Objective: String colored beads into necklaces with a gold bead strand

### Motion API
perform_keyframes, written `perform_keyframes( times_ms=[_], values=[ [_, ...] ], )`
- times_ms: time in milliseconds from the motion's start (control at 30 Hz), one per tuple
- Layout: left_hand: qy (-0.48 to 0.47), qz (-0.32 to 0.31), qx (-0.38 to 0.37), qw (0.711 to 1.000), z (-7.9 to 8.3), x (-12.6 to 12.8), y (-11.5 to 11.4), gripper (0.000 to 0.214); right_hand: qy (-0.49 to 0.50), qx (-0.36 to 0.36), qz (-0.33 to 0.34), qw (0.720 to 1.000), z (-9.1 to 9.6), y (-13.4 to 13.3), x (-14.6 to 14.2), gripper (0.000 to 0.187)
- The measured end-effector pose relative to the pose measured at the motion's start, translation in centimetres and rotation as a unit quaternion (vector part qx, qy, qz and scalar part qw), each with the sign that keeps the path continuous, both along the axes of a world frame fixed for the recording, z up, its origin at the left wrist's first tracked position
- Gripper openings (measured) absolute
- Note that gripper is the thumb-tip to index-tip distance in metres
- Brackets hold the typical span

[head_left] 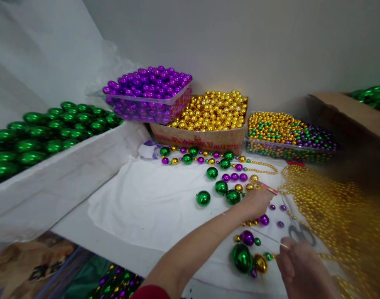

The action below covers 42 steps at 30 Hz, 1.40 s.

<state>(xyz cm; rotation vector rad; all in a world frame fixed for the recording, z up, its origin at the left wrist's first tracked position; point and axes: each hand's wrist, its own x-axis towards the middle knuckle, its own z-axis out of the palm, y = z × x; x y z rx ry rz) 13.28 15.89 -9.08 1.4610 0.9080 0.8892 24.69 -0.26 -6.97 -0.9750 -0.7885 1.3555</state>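
My left hand (256, 203) reaches over the white cloth from a red sleeve, with its fingers closed at a slim red stick (267, 188). Low on the right, my right hand (303, 270) is slightly blurred, and its thumb and finger pinch a thin thread (269, 238). That thread runs left towards a purple bead (247, 238) and gold beads under my left hand. Below lies a strung group with a large green bead (242, 257) and a gold bead (260, 263). Scissors (302, 234) lie just beyond my right hand.
Loose green beads (203, 198) and a strung necklace (201, 160) lie on the cloth (140, 199). Behind stand a tub of purple beads (149, 87), a carton of gold beads (213, 110) and a tub of small mixed beads (277, 128). Gold bead chains (333, 207) heap at right; a white box (68, 174) stands left.
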Motion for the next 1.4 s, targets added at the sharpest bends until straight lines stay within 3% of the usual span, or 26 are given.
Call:
perform_keyframes(
  times_ms=[100,200,300,400,600,833,1067,1400],
  values=[
    [-0.047,0.008,-0.073,0.996,0.5,-3.6,-1.9,0.008,-0.021,0.004,-0.090,0.996,2.7,0.0,-1.3,0.027],
    [-0.114,0.019,-0.166,0.979,0.6,-8.3,-4.8,0.023,-0.102,0.025,-0.177,0.979,4.7,0.0,-2.7,0.022],
    [-0.284,0.083,-0.320,0.900,0.3,-12.1,-7.8,0.026,-0.212,0.044,-0.235,0.948,5.9,-0.2,-4.5,0.018],
    [-0.353,0.121,-0.369,0.851,-0.1,-14.0,-10.0,0.022,-0.283,0.077,-0.261,0.920,6.4,-0.5,-6.6,0.017],
    [-0.390,0.129,-0.374,0.832,-0.1,-14.6,-11.5,0.019,-0.319,0.156,-0.250,0.901,7.0,-1.1,-8.7,0.008],
    [-0.398,0.119,-0.372,0.830,0.2,-14.6,-11.9,0.021,-0.362,0.152,-0.251,0.885,7.9,-1.7,-9.0,0.011],
    [-0.379,0.126,-0.349,0.848,0.4,-14.2,-11.9,0.024,-0.368,0.167,-0.250,0.880,8.1,-1.6,-9.1,0.010],
    [-0.380,0.127,-0.350,0.847,0.3,-14.1,-11.8,0.025,-0.392,0.167,-0.222,0.877,8.1,-1.6,-8.9,0.007]
  ],
)
